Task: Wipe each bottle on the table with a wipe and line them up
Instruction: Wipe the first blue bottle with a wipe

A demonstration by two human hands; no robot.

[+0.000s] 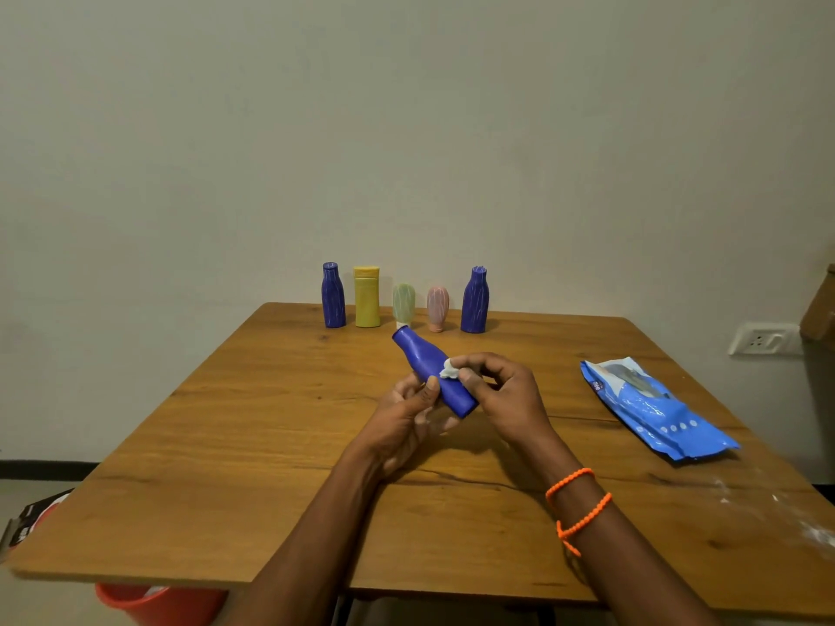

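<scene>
**Wiping the blue bottle, held mid-table**

Left hand [409, 420] grips the blue bottle [433, 373] from below, fingers curled round its base end; cap points toward 11 o'clock, body tilted above the table [226, 445]. Right hand [501, 395] pinches a crumpled white wipe [448, 369] against the bottle's side. Five bottles [404, 304] stand upright in a row at 12 o'clock. Blue wipe pack [655, 411] lies at 3 o'clock.

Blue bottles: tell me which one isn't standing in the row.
The plain blue bottle held tilted in the left hand; the right hand presses a wipe on it. The other two stand upright.
</scene>
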